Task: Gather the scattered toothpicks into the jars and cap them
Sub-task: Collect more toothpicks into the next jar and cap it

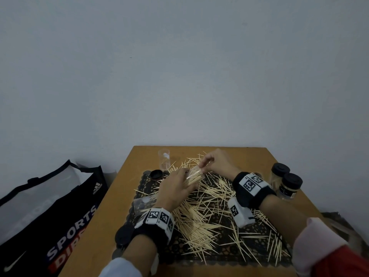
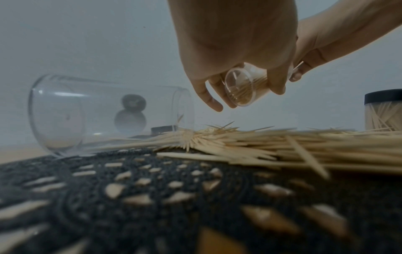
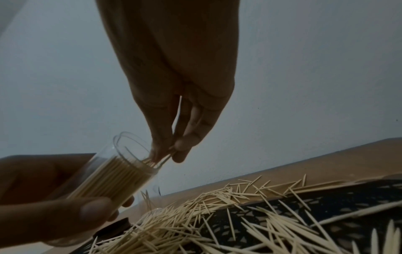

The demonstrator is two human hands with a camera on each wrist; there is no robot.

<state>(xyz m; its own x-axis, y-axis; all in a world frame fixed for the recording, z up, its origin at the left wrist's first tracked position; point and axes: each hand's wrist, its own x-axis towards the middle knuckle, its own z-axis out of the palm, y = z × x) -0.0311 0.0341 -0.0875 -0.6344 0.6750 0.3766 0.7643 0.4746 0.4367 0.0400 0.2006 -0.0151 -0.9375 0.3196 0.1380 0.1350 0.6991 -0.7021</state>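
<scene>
Two hands meet above the mat. On the left, the left hand (image 1: pixel 175 188) curls round a clear jar (image 3: pixel 117 173), held tilted with its long axis slanting up and its open mouth turned toward the right hand (image 1: pixel 217 162). That hand, just beyond the mouth, pinches a few toothpicks (image 3: pixel 162 159) whose tips are already inside the rim. Pushing them along the jar's axis looks like the coming move. Loose toothpicks (image 1: pixel 209 206) lie below both hands.

4 jars (image 1: pixel 194 173), 3 black caps (image 1: pixel 157 174), countless toothpicks (image 1: pixel 201 220).
</scene>
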